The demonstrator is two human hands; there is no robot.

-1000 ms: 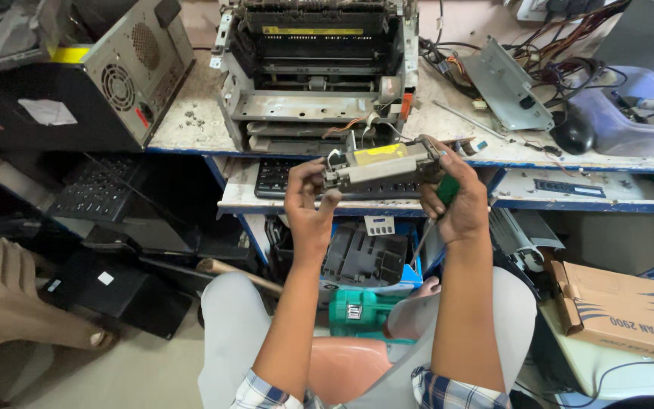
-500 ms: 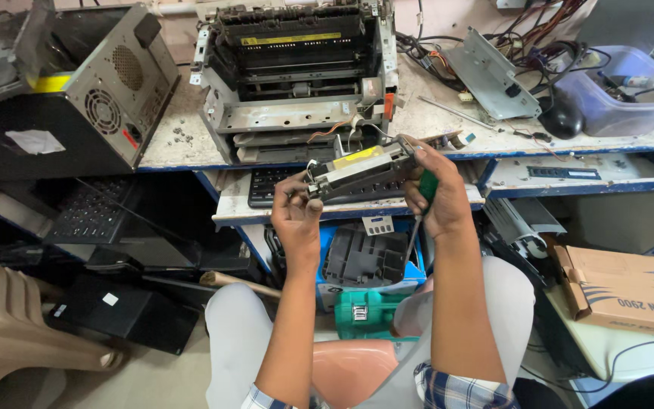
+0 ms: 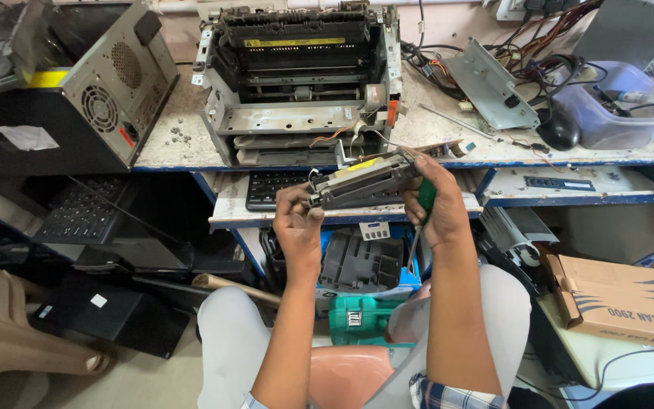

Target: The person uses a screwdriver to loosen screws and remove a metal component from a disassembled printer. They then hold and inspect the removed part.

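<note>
Two hands clamp long printer part (image 3: pixel 361 180) in air before bench front edge, tilted for inspection: left hand (image 3: pixel 297 227) pinches lower end, right hand (image 3: pixel 437 204) grips upper end, also green screwdriver (image 3: pixel 420 216). Stripped printer (image 3: pixel 300 83) on dusty bench (image 3: pixel 168 140); computer case (image 3: pixel 62 83) at left end. Crowded repair room.

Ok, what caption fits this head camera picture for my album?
Both hands, left hand and right hand, hold a long printer part before an opened printer; right also grips a green-handled screwdriver.
</note>
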